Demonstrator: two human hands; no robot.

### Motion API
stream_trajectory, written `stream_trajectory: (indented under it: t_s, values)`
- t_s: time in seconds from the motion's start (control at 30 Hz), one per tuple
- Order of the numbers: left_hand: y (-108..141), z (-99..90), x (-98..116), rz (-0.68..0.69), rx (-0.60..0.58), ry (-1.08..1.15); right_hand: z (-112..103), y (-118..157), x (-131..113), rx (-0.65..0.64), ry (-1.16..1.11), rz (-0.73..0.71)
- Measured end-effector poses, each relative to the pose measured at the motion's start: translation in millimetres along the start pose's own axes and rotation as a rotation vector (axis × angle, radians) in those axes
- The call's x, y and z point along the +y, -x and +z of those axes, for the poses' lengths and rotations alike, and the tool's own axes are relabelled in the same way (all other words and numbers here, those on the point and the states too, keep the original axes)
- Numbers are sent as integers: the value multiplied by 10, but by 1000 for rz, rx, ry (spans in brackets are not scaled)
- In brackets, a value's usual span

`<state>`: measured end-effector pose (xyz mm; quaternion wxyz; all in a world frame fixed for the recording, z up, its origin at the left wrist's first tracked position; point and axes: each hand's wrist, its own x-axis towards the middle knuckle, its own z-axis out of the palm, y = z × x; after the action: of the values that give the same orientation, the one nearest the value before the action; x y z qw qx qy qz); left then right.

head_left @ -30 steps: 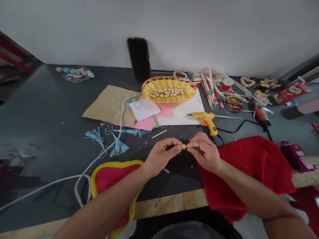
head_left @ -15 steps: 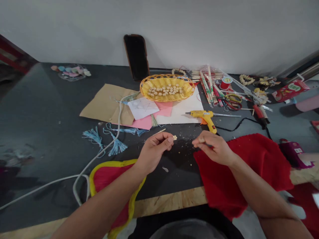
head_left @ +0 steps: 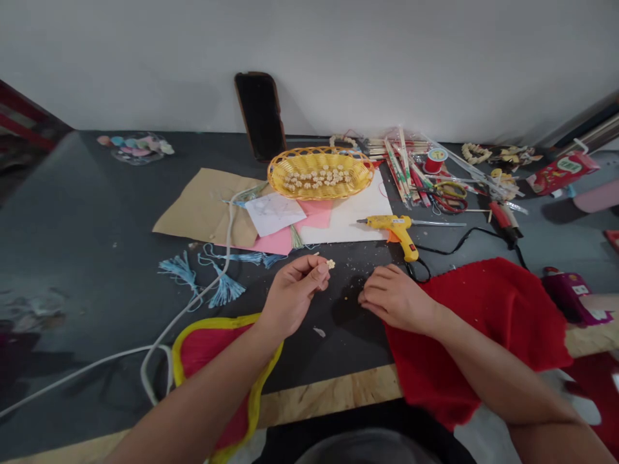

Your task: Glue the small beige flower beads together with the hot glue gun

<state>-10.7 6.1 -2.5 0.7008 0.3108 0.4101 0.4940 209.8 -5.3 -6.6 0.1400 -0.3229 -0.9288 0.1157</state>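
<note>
Between the thumb and fingers of my left hand [head_left: 296, 290] is a small cream flower [head_left: 331, 264], at the centre of the table. A thin stick end shows just above the same fingers. My right hand [head_left: 394, 298] rests low over the dark tabletop, its fingers curled and together; whatever they hold, if anything, is hidden. Beyond the hands, a yellow basket [head_left: 314, 169] holds several similar small flowers. Behind my right hand lies a yellow glue gun [head_left: 394, 227] with a clear stick in its back.
Red cloth [head_left: 488, 316] lies under my right forearm, a yellow-edged red piece [head_left: 207, 345] under the left. Blue tassels [head_left: 226, 290] and a white cable [head_left: 178, 316] lie left. A phone [head_left: 261, 116] leans on the wall. Scissors [head_left: 449, 196] and a thread spool [head_left: 435, 161] sit back right.
My right hand has turned palm down and moved slightly left and lower, its fingers now curled. My left hand still pinches the flower and has shifted slightly left in view.
</note>
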Motion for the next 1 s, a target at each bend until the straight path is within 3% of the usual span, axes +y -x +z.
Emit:
stream_trajectory:
  t_s: [0.13, 0.3, 0.43, 0.8, 1.0]
  values:
    - [10, -6, -14, 5, -29, -54, 40, -38, 60, 126, 15, 104]
    - [58, -11, -67, -47, -89, -158, 18, -46, 40, 391, -269, 177]
    - [88, -2, -98, -94, -155, -183, 2, -41, -39, 510, -363, 156]
    - [80, -3, -116, -25, -127, -260, 68, -61, -154, 518, -438, 71]
    - [114, 47, -51, 39, -174, -514, 68, -71, -169, 457, -690, 343]
